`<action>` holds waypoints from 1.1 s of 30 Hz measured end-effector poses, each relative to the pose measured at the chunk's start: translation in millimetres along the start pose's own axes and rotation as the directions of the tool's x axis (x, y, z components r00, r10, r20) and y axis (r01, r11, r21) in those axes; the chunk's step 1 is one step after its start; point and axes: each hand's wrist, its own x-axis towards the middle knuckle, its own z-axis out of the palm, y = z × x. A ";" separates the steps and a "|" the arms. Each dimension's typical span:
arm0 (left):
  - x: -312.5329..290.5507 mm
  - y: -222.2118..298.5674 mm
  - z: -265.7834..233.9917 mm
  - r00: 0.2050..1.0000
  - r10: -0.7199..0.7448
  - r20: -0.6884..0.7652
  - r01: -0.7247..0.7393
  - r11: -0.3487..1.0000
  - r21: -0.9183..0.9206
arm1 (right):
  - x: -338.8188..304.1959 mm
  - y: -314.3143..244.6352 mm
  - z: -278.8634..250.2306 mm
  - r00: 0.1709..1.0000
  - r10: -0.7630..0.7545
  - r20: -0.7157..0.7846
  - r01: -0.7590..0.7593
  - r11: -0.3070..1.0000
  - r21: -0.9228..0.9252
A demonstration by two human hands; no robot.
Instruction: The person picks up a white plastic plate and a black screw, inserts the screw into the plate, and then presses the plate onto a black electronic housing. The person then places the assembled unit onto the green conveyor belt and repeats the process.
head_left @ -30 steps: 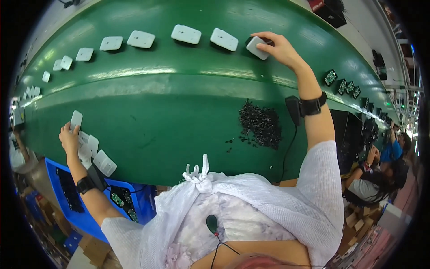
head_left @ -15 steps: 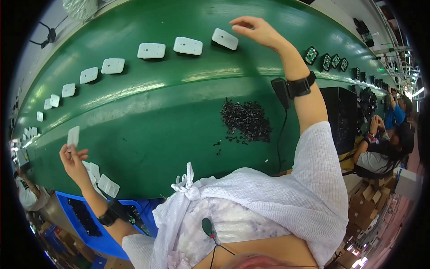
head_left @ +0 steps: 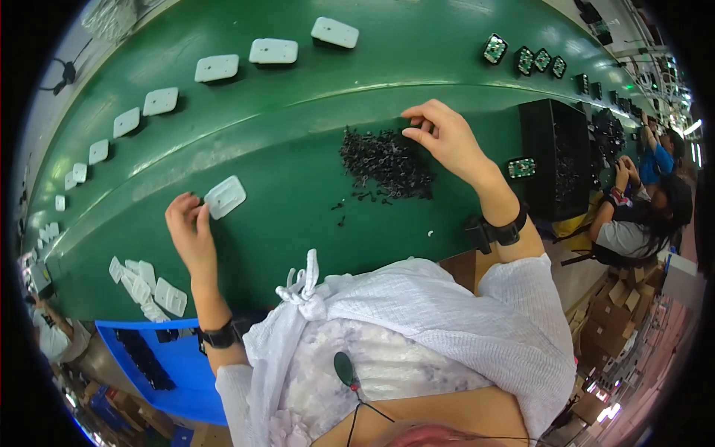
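L hand (head_left: 192, 227) pinches white plastic cover (head_left: 226, 197) over green worktop (head_left: 283, 238), left of ctr; R hand (head_left: 445, 141), thumb & index apart, is by heap of small black parts (head_left: 383, 164). Loose covers (head_left: 141, 287) lie near worktop's near edge, L side, blue bin (head_left: 182, 365) below; white-topped units (head_left: 273, 51) line far side. Co-worker (head_left: 629, 235) sits at near edge, far R, cardboard boxes (head_left: 607, 320) on flr.

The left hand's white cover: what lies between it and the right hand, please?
The head view shows a pile of black parts on the green tabletop.
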 end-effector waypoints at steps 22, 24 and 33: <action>-11.6 76.9 23.3 0.924 -0.212 0.318 0.295 0.924 -0.243 | 14.0 -26.3 17.5 0.989 -0.149 0.018 0.150 0.986 -0.078; -13.3 91.7 31.2 0.918 -0.062 0.391 0.191 0.935 -0.300 | 14.4 -39.0 20.2 0.998 0.012 0.056 -0.020 0.989 0.143; -3.2 133.3 72.3 0.916 -0.101 0.389 0.273 0.866 -0.419 | 12.1 -96.6 59.3 0.978 -0.025 0.209 -0.148 0.622 0.768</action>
